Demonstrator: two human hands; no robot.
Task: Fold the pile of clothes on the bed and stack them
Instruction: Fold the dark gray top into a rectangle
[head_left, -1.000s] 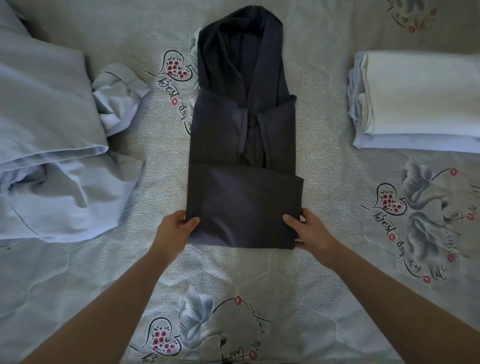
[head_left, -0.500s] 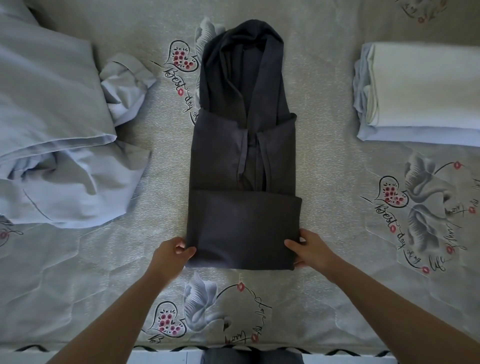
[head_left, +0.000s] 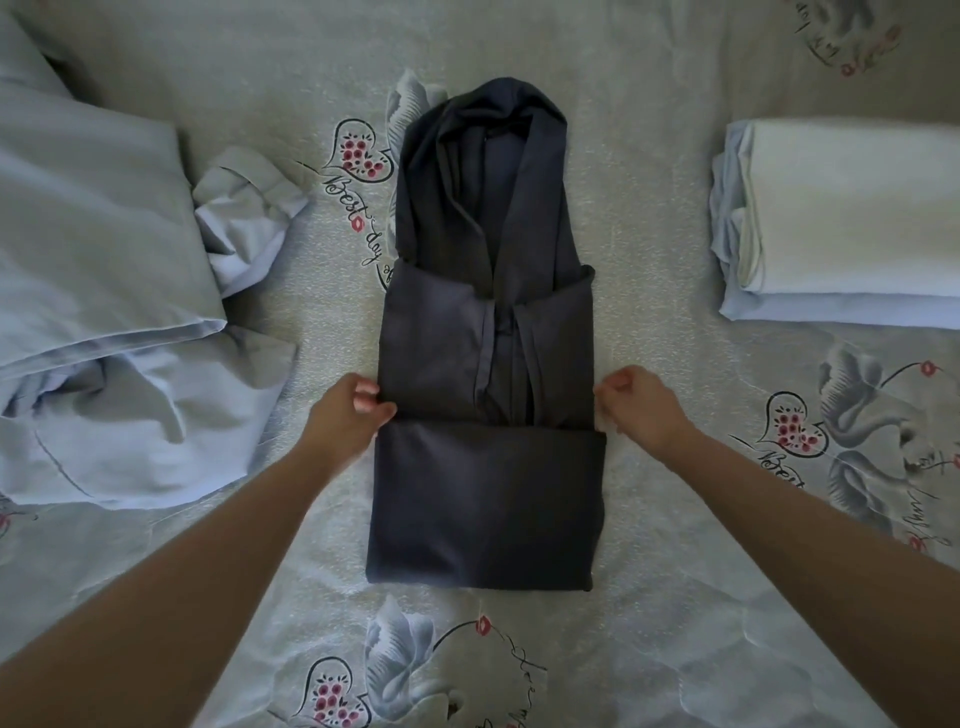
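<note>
A dark grey hooded garment (head_left: 488, 499) lies lengthwise in the middle of the bed, hood at the far end and its lower part folded up over the body. My left hand (head_left: 345, 413) pinches the garment's left edge where the folded flap ends. My right hand (head_left: 644, 408) has curled fingers on the right edge at the same height. A folded stack of white and pale blue cloth (head_left: 841, 223) sits at the right. An unfolded pile of pale blue clothes (head_left: 104, 322) lies at the left.
The bed cover (head_left: 675, 623) is pale grey with printed hearts, flowers and lettering. Open cover lies between the garment and both piles, and in front of the garment towards me.
Both hands have left the garment's near bottom corners and moved up along its sides to the top edge of the folded flap. The garment itself lies as before.
</note>
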